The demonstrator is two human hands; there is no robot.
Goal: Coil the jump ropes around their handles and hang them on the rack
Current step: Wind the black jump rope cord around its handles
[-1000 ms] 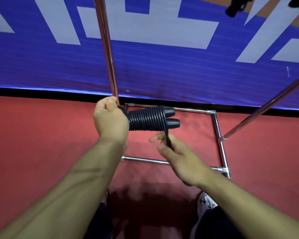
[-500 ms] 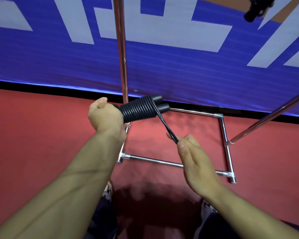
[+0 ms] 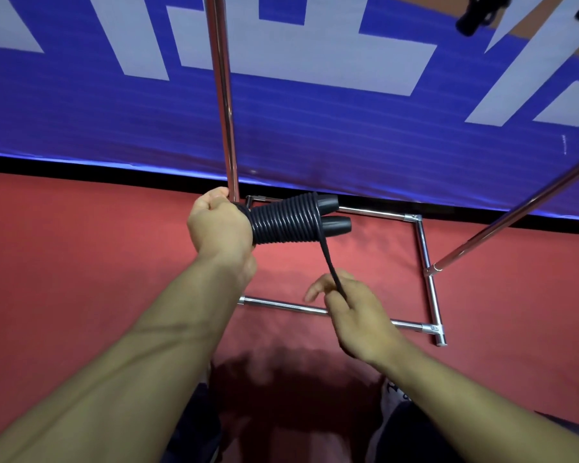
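L hand [image 3: 219,225] grip wraps coiled handles [image 3: 291,222]; R hand [image 3: 355,309] grip pinches rope tail [image 3: 330,265], taut

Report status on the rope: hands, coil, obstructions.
Left hand grips the handles. Right hand pinches the rope tail. Coil nearly full. Rack upright close behind.

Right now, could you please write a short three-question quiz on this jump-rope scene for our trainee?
1. True or false: the left hand grips the two black plastic jump-rope handles side by side.
2. What does the right hand pinch? A) the chrome rack pole B) the loose black rope strand C) nothing
3. Fill in: the black rope coil is wound around the ____.

Key: 1 true; 2 B; 3 handles.
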